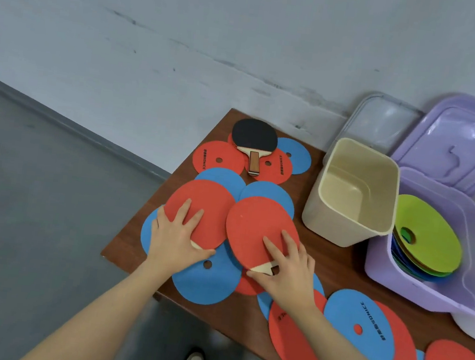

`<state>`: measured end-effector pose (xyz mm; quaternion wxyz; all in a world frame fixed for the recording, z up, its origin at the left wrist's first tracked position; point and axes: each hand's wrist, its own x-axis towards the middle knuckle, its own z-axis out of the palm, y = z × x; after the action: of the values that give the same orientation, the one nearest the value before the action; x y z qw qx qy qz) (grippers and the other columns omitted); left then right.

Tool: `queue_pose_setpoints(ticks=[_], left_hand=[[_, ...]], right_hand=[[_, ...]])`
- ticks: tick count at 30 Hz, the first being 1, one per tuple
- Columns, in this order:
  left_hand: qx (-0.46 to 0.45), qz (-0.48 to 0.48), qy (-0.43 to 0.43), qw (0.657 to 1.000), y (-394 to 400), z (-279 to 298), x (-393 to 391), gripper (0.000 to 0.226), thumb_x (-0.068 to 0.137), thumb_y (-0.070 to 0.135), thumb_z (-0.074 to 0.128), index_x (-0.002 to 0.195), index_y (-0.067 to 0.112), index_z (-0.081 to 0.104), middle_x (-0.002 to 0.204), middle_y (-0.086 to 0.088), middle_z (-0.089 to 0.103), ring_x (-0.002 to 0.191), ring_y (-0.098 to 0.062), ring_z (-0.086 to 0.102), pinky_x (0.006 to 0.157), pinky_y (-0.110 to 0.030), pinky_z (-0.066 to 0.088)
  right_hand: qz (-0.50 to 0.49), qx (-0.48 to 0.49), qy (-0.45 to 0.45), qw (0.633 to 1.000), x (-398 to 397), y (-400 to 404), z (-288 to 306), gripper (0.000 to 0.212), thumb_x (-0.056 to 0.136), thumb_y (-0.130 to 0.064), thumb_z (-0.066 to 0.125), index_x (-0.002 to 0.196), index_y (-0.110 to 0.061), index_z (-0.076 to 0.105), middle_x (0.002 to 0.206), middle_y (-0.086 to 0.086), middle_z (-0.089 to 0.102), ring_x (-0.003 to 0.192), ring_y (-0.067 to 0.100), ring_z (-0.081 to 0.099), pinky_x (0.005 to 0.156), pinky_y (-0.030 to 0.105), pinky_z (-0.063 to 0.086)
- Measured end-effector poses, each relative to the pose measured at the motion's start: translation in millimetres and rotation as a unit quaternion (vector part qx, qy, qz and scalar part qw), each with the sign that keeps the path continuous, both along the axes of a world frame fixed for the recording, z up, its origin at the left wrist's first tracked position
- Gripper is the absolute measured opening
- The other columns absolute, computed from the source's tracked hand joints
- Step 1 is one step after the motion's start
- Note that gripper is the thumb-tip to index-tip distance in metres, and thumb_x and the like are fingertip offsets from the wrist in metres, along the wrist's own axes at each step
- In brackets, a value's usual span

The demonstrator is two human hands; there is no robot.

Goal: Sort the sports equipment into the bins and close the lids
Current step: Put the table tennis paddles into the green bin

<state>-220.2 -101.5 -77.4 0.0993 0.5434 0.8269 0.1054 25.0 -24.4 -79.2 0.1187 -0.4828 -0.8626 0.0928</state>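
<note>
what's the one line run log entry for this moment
left hand on red paddle | right hand grips second red paddle | beige bin empty, open

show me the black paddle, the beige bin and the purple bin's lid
black paddle [253, 135]: head view, on its black rubber face.
beige bin [340, 230]: head view, on its near outer wall.
purple lid [468, 142]: head view, on its raised inner panel.
</note>
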Motion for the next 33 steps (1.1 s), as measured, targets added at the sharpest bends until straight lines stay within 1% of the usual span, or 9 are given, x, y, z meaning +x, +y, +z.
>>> queue_pose_setpoints(ticks=[2,5,7,11,15,17,22,26,33], left_hand=[[0.025,0.010,0.010,1.000,-6.0,14.0,11.9,0.098,0.058,0.076,0.061,0.141,0.031,0.038,0.153,0.000,0.024,0.134,-0.047,0.014,0.106,-0.060,0.023],[0.059,0.025,0.028,0.998,-12.9,30.3,31.2,0.102,0.052,0.084,0.046,0.138,0.029,0.043,0.151,-0.001,0.028,0.132,-0.048,0.019,0.102,-0.060,0.027],[0.081,0.033,0.008,0.996,-17.1,42.4,50.3,0.106,0.049,0.087,0.040,0.138,0.030,0.043,0.151,0.000,0.027,0.133,-0.047,0.018,0.104,-0.061,0.025],[0.155,0.020,0.003,0.988,-20.7,70.8,101.3,0.104,0.050,0.085,0.047,0.134,0.025,0.049,0.148,-0.004,0.033,0.132,-0.050,0.022,0.104,-0.065,0.024],[0.213,-0.001,0.022,0.977,-14.7,98.7,169.5,0.098,0.050,0.082,0.050,0.129,0.024,0.055,0.144,-0.005,0.041,0.124,-0.056,0.031,0.095,-0.067,0.034],[0.234,-0.010,0.023,0.972,-8.8,110.8,204.5,0.098,0.049,0.082,0.051,0.129,0.026,0.055,0.144,-0.003,0.040,0.123,-0.056,0.031,0.093,-0.067,0.036],[0.253,-0.040,0.017,0.967,13.8,138.9,283.1,0.097,0.049,0.080,0.049,0.131,0.027,0.053,0.146,-0.001,0.038,0.127,-0.054,0.026,0.097,-0.065,0.031],[0.289,-0.082,0.029,0.953,43.9,149.0,324.2,0.093,0.049,0.077,0.054,0.125,0.025,0.059,0.141,-0.004,0.045,0.122,-0.054,0.033,0.092,-0.064,0.038],[0.313,-0.104,0.005,0.944,110.2,159.2,372.1,0.095,0.049,0.080,0.051,0.128,0.027,0.055,0.143,-0.003,0.042,0.126,-0.047,0.032,0.102,-0.060,0.031]], right_hand=[[0.010,0.012,0.015,1.000,10.1,-1.1,10.3,0.076,0.058,-0.076,0.052,0.124,-0.038,0.056,0.139,0.005,0.046,0.119,0.040,0.046,0.088,0.052,0.040],[0.018,0.026,0.037,0.999,27.9,-4.1,23.7,0.076,0.057,-0.075,0.054,0.124,-0.039,0.055,0.139,0.004,0.046,0.118,0.038,0.047,0.089,0.050,0.040],[0.020,0.043,0.053,0.997,48.0,-7.3,35.3,0.076,0.057,-0.075,0.055,0.124,-0.040,0.055,0.139,0.003,0.045,0.119,0.036,0.047,0.088,0.048,0.040],[0.030,0.084,0.097,0.991,97.8,-16.2,60.6,0.074,0.060,-0.075,0.057,0.124,-0.038,0.055,0.139,0.005,0.046,0.118,0.037,0.048,0.087,0.047,0.041],[0.030,0.118,0.128,0.984,160.2,-20.8,85.7,0.074,0.064,-0.076,0.054,0.126,-0.036,0.053,0.140,0.008,0.044,0.121,0.037,0.046,0.087,0.048,0.040],[0.016,0.134,0.138,0.981,194.2,-19.7,96.3,0.074,0.064,-0.075,0.055,0.127,-0.036,0.052,0.141,0.008,0.043,0.122,0.037,0.046,0.089,0.050,0.041],[-0.037,0.156,0.172,0.972,272.2,-10.6,118.0,0.075,0.062,-0.072,0.056,0.127,-0.035,0.055,0.142,0.008,0.042,0.122,0.037,0.046,0.091,0.052,0.039],[-0.102,0.173,0.196,0.960,320.2,3.7,124.9,0.074,0.062,-0.069,0.056,0.127,-0.032,0.056,0.141,0.009,0.043,0.119,0.035,0.048,0.089,0.049,0.040],[-0.165,0.199,0.187,0.948,375.2,57.5,138.6,0.074,0.063,-0.070,0.057,0.127,-0.034,0.055,0.141,0.008,0.042,0.122,0.033,0.045,0.092,0.050,0.036]])
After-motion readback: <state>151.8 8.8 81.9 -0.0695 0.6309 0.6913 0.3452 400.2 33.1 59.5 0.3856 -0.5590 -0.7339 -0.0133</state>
